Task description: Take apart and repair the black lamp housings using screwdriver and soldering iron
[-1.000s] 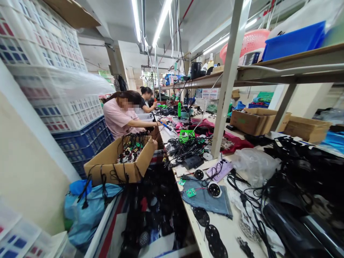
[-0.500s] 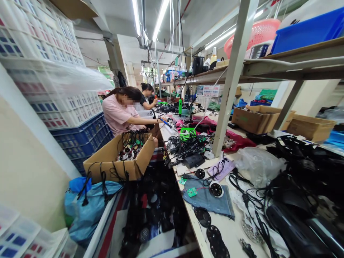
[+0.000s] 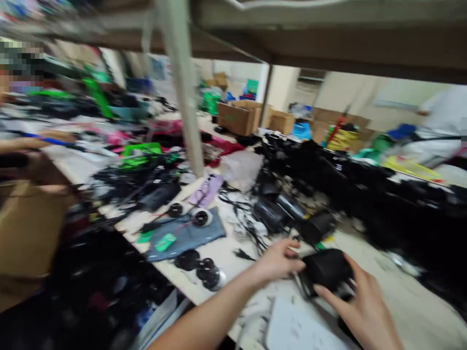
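Observation:
My right hand (image 3: 368, 296) is closed around a black rounded plastic housing (image 3: 328, 270), thumb on the near side and fingers behind it. From the left, my left hand (image 3: 280, 262) reaches to the housing's left end with its fingers curled. Blur hides what lies between those fingertips. Just below the housing is a white power strip (image 3: 299, 325). Left of my forearm lie black perforated discs (image 3: 207, 272) and a blue-grey cloth (image 3: 215, 228) bearing a green circuit board (image 3: 165, 242) and a round white-rimmed part (image 3: 202, 218).
Black housings and parts (image 3: 365, 194) are heaped along the bench's right side. A shelf post (image 3: 186, 97) rises mid-bench, near a clear plastic bag (image 3: 241, 167) and a purple phone-like slab (image 3: 206, 189). At left are a cardboard box (image 3: 29, 238) and a co-worker's arm (image 3: 25, 144).
The view has swung right and down toward the bench. Both my hands have come into view, the right one around a black housing. The piled crates at left have left the picture.

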`<state>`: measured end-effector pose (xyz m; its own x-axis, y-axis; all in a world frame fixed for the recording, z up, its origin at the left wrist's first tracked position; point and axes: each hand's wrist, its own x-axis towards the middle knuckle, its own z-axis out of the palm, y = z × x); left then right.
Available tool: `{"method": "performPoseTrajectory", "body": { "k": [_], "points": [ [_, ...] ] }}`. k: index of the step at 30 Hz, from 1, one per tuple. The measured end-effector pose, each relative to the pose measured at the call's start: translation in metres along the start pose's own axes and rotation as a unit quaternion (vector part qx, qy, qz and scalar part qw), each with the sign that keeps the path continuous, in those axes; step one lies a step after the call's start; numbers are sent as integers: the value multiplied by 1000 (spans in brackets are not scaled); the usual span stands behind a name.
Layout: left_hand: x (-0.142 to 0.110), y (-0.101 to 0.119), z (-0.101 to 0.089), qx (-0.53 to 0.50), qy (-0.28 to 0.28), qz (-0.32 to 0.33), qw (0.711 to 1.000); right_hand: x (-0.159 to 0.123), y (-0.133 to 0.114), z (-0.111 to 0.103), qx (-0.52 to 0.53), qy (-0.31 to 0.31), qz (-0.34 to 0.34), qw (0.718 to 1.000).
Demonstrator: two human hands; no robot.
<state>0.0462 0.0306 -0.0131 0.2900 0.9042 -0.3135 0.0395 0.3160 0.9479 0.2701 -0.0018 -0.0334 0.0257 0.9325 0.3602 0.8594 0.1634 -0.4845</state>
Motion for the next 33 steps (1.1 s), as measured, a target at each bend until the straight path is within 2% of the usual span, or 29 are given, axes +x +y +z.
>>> {"method": "performPoseTrajectory", "body": {
  "k": [3,7,11,13,17,22,25,27,30,33],
  "points": [
    [1,5,-5,-45,-33,1,998,-3,-19,-9,16,-4,45,999],
    [0,7,-8,-46,-50,2,998,-1,-43,-14,26,16,46,998],
    [-3,12,-7,-17,-84,-10,996,-8,-50,-19,29,27,39,998],
    [-4,15,-9,6,-107,4,994,-12,-49,-20,29,28,35,999],
    [-5,18,-13,94,-125,87,984,-15,-50,-23,9,47,-8,999],
    [4,19,-20,192,-61,216,955,-17,-63,-32,25,49,-60,997],
    [11,26,-23,226,-49,274,934,-21,-71,-34,61,52,-63,995],
    [16,33,-23,191,-30,263,945,-24,-76,-32,96,35,-66,993],
    [23,42,-19,125,-7,193,973,-30,-80,-26,136,4,-67,988],
    [26,48,-13,83,-36,128,988,-33,-79,-23,139,7,-66,988]
  ]
}}
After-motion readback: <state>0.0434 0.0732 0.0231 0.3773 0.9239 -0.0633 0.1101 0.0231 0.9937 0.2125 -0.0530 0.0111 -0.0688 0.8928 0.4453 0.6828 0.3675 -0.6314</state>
